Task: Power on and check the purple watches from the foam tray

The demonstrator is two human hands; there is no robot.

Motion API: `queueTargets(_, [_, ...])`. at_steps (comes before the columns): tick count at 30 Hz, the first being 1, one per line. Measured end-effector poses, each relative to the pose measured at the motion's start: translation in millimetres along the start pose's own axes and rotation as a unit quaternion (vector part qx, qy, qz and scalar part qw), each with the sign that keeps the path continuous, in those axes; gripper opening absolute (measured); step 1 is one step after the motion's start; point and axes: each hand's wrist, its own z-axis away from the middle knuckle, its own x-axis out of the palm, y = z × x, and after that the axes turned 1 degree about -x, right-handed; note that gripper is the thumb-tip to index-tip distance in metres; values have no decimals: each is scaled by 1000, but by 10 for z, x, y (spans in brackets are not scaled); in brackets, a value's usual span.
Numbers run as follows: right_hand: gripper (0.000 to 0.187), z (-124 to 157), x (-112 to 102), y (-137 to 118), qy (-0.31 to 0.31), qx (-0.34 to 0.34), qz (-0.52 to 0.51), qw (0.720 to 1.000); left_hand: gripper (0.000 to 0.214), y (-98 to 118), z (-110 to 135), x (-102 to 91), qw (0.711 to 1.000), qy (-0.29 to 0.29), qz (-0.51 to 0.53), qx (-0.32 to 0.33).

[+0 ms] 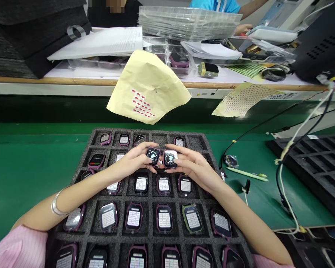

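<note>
My left hand (139,157) pinches a purple smartwatch case (153,156) by its edges, its lit screen showing a dial. Close beside it, my right hand (188,162) grips a second smartwatch case (170,158), also lit with a dial. Both are held level with each other above the far part of a dark foam tray (123,234). In the tray's compartments lie several strapless watches, mostly purple, such as the one with a white grid on its screen (164,218). A green-framed watch (192,219) sits among them. My forearms cover some compartments.
Yellow sticker sheets (150,85) hang from the shelf edge (80,86) ahead. Cables (284,167), a light-green pen (247,174) and another foam tray (318,160) are at the right. Clear plastic trays (184,22) stack on the shelf; two people are behind it.
</note>
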Motion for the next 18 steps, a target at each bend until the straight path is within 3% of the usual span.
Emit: queueTargets(18, [43, 30, 29, 33, 25, -50, 44, 997, 40, -24, -1, 6, 999, -23, -27, 37])
